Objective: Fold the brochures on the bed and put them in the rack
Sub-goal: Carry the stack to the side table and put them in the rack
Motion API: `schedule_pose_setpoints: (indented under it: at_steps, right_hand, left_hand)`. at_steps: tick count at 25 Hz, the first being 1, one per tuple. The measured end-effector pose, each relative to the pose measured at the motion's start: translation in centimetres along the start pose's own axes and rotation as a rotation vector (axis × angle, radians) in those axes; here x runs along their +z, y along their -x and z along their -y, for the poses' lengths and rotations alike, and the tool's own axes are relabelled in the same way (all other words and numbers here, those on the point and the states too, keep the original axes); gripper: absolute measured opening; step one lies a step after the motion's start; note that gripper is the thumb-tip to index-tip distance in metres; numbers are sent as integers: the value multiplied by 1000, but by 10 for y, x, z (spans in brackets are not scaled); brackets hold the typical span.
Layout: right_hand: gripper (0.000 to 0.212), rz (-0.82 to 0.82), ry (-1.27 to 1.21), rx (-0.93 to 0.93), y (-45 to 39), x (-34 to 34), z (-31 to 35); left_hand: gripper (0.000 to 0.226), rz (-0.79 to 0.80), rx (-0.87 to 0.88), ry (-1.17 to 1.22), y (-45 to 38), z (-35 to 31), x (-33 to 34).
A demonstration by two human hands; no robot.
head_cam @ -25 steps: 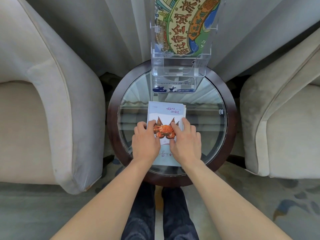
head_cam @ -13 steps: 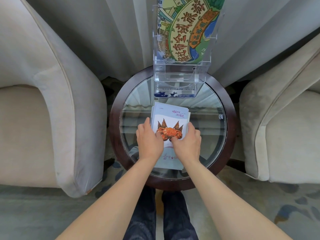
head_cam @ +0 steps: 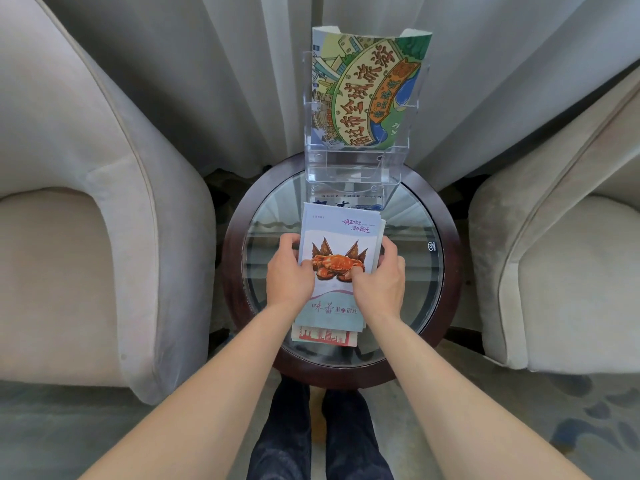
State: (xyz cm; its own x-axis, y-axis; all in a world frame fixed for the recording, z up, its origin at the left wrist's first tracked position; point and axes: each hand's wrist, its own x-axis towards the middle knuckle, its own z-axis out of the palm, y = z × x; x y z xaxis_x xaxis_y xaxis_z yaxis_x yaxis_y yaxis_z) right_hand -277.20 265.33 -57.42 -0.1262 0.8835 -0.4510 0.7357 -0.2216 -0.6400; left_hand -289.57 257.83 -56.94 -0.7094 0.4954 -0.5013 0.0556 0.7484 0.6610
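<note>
Since a second ago I see both hands have slid out from the top of the crab brochure (head_cam: 341,258) to its side edges, and its near end now looks raised off the glass, with a red-printed brochure (head_cam: 323,335) showing beneath it at 6 o'clock. My left hand (head_cam: 289,271) is clamped on the left edge, thumb on the cover, fingers tucked under. My right hand (head_cam: 379,275) is pinching the right edge the same way, thumb pressed by the crab picture. More sheets are fanned just under the top one along its right side, so I'm gripping a small stack. All of it sits over the middle of the round glass table (head_cam: 446,271). At 12 o'clock on the table stands the clear acrylic rack (head_cam: 356,168), upright, with a green illustrated map brochure (head_cam: 367,91) standing in its upper pocket; the lower front pocket looks empty. A beige armchair (head_cam: 86,202) sits at 9 o'clock, a second armchair (head_cam: 561,254) at 3 o'clock, pale curtains (head_cam: 225,81) behind.
</note>
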Motion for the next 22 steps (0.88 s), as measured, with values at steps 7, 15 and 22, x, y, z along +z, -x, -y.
schedule_pose_setpoints:
  at_steps: [7,15,22]
  right_hand:
    - [60,-61,-27,-99,6,-36,64]
    - [44,-189,-30,-241,-11,-71,141]
    - [35,-169,-19,-318,-46,-100,186]
  left_hand:
    - [26,-38,100,82,1,-57,-36]
    - [17,-119,281,151,-14,-131,-81]
    - [16,-191,300,162,-31,-183,-91]
